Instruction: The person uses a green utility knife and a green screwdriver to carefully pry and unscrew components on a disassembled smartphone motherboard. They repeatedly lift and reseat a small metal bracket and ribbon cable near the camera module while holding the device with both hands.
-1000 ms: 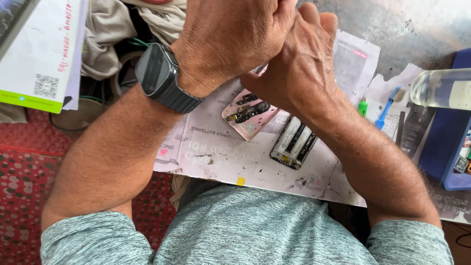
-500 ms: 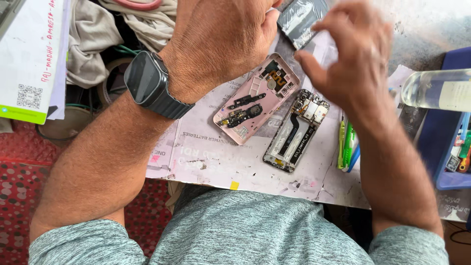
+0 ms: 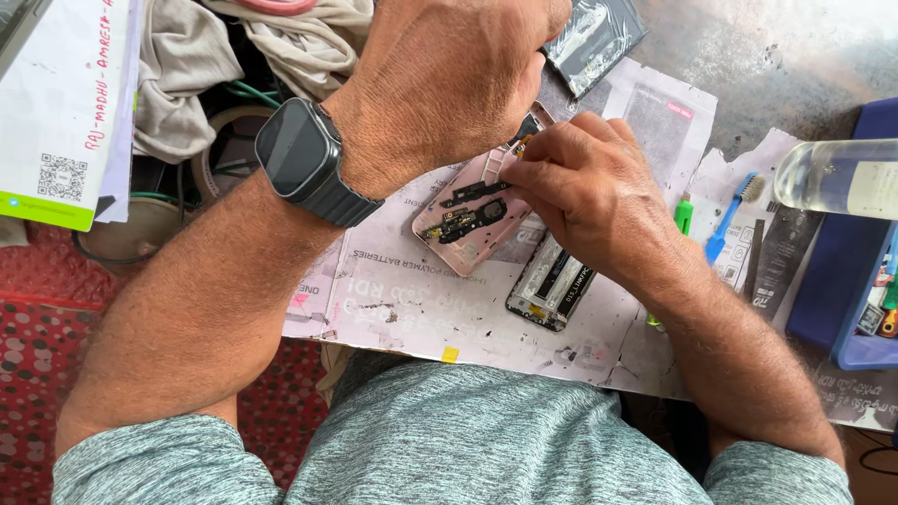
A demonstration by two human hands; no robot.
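On the paper-covered bench, the pink phone shell (image 3: 474, 210) lies open, inner side up. The left hand (image 3: 449, 79), curled into a loose fist, bears on the shell's far end; what its fingers pinch cannot be told. The right hand (image 3: 585, 192) has its fingertips (image 3: 516, 171) bunched and pressed on the shell's edge. Just below the right fingers lies the phone frame (image 3: 552, 285). Beyond the right wrist lie a blue brush (image 3: 731, 213) and a clear bottle (image 3: 835, 176).
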